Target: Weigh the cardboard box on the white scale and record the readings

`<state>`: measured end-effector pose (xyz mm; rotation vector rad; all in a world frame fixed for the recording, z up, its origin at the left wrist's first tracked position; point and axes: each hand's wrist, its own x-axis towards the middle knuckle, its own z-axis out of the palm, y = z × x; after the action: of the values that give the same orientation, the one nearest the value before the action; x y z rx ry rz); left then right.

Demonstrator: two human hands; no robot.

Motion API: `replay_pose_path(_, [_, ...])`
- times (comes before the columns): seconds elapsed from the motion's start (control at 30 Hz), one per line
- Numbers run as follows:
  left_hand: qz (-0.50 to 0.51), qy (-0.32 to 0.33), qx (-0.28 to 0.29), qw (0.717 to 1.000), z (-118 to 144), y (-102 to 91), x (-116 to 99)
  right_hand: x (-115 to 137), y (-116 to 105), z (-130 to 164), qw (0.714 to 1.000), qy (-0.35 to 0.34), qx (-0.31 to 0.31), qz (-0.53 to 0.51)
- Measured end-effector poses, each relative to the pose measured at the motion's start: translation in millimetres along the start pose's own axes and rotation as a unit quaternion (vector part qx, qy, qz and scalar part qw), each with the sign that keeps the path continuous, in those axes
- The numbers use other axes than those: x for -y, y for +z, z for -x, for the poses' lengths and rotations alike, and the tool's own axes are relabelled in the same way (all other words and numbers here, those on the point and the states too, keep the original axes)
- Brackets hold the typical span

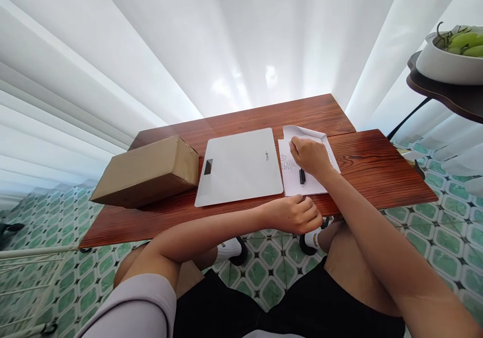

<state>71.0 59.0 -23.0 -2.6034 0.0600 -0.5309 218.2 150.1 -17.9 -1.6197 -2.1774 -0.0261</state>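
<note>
A white notebook point(294, 183) with handwriting on its left part lies at the right of the table, its upper page point(292, 131) lifted and bent. My right hand point(311, 156) is over it, closed, with thumb and fingers pinched at that page; the fingertips are partly hidden. Just below that hand, a black pen point(302, 176) rests on the paper. My left hand point(298, 214) is at the table's front edge below the notebook, its fingers curled in. The inside of this hand is hidden. Left of the notebook lies a flat white scale point(239, 167) with a small dark display.
A closed brown cardboard box point(145, 172) stands at the left of the wooden table point(377, 177). White curtains point(226, 41) hang behind. At the upper right, a white bowl point(449, 66) of green grapes point(466, 40) sits on a dark stand point(445, 101).
</note>
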Motion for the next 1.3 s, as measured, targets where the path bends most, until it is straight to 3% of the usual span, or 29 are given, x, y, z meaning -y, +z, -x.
replay_pose_path(0.2, [-0.04, -0.029, 0.011, 0.999, 33.2, -38.2, 11.6, 4.1, 6.2, 1.3, 1.0, -0.016, -0.005, -0.009])
replay_pose_path(0.37, [-0.076, -0.114, 0.048, 0.989, 73.9, -75.5, 21.1, 9.3, 10.0, 2.3, 0.999, -0.036, -0.005, -0.02])
replay_pose_path(0.5, [-0.125, -0.195, 0.044, 0.972, 109.4, -101.4, 26.2, 28.0, 10.1, 8.4, 0.997, -0.068, -0.001, -0.021])
replay_pose_path(0.7, [-0.178, -0.285, 0.044, 0.941, 149.5, -130.1, 27.5, 64.5, 12.8, 25.8, 0.984, -0.177, -0.024, -0.018])
replay_pose_path(0.97, [-0.165, -0.345, 0.042, 0.923, 187.7, -120.8, 14.8, 84.6, 18.5, 43.5, 0.95, -0.304, -0.067, 0.007])
replay_pose_path(1.3, [-0.06, -0.407, 0.069, 0.909, 204.2, -103.1, 6.6, 94.5, 21.7, 58.7, 0.911, -0.401, -0.093, 0.029])
